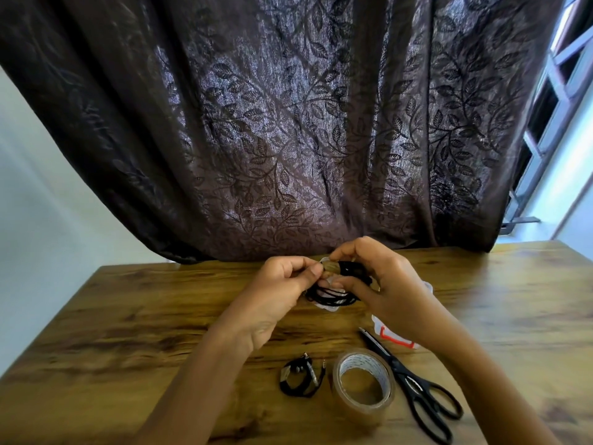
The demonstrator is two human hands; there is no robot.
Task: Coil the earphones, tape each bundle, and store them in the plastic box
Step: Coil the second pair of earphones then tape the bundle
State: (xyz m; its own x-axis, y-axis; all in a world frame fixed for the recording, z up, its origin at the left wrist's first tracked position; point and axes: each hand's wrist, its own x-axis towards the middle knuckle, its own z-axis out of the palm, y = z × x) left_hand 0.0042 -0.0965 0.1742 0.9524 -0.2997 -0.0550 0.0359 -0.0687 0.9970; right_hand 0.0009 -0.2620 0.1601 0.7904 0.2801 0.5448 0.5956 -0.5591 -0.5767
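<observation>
Head view: you look down at a wooden table (128,332), both hands raised above its far middle.
Left hand (282,284): your fingers are pinched closed on the brown tape strip (330,266) wrapped at the top of the black earphone coil (333,295).
Right hand (385,284): your fingers are curled closed around the right side of that coil.
Coil in hand: held above the table, its loops hanging between your hands.
Plastic box (428,287): mostly hidden behind your hands; only clear edges show.
Lid (393,337): red-trimmed, partly under your right wrist.
Second bundle (301,377): lies near you, just left of the tape roll (364,382).
Scissors (414,387): just right of the roll, blades closed.
</observation>
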